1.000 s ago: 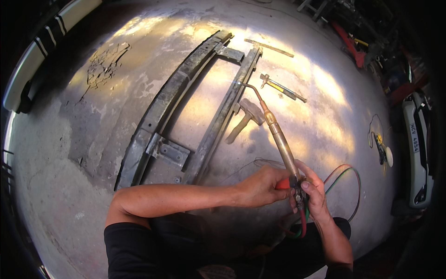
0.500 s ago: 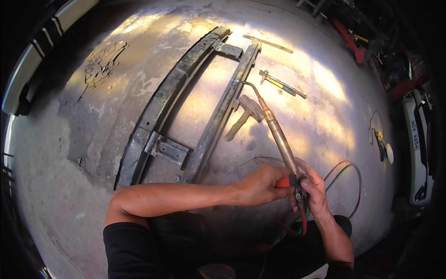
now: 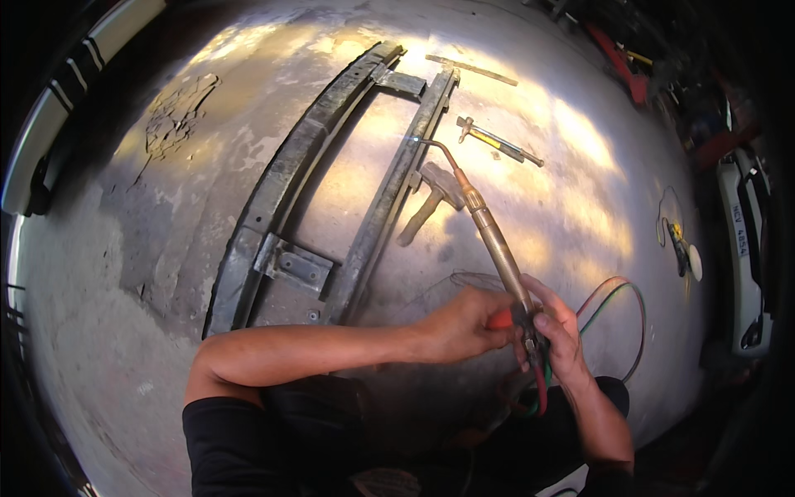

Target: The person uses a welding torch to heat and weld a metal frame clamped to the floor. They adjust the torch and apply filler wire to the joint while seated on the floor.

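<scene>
At the bottom of the frame, both hands meet around a torch, just right of centre. The right hand is closed around its lower end, thumb near the valves. The left hand reaches across from the left, its fingers closed on a small orange piece against the torch; whether that piece is separate cannot be told. Red and green hoses hang below and loop to the right.

The torch's long axis runs from the hands up and to the left, ending in a bent tip with a small bluish flame over the straight metal bar; contact cannot be told. That bar slants from lower centre toward the upper middle, with the left hand nearer to it. A curved metal beam lies to its left, a hammer just to its right. Farther up lie a yellow-marked hammer and a thin strip, on the floor.
</scene>
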The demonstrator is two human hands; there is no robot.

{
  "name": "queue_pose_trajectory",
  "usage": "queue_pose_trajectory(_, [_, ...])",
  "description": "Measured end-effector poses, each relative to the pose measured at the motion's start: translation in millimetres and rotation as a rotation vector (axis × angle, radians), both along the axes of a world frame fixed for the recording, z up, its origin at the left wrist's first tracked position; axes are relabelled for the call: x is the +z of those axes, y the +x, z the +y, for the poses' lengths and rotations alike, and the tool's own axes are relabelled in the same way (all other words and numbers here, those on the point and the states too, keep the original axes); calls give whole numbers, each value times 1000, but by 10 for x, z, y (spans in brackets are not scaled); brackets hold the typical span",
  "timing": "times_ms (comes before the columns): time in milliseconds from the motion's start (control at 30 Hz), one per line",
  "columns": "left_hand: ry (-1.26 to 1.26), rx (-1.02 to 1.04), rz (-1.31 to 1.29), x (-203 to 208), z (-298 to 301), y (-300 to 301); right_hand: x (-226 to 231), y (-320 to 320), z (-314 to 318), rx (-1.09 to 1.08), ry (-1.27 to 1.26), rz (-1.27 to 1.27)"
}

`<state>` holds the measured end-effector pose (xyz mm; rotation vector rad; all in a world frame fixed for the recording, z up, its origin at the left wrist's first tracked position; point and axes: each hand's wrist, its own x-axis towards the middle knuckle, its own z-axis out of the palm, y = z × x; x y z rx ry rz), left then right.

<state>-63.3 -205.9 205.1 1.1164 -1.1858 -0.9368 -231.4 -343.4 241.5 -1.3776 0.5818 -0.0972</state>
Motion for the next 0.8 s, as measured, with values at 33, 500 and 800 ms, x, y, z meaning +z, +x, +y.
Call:
queue_pose_trajectory(33, [10, 1, 4, -6, -10, -1, -4, 15, -8, 3, 2, -13])
queue_pose_trajectory(500, [770, -61, -567, -1534, 120, 422, 459, -176, -496, -49, -143, -27])
queue_pose_trajectory(800, [786, -451, -1027, -2120, -324, -61, 370, -322, -775, -112, -105, -21])
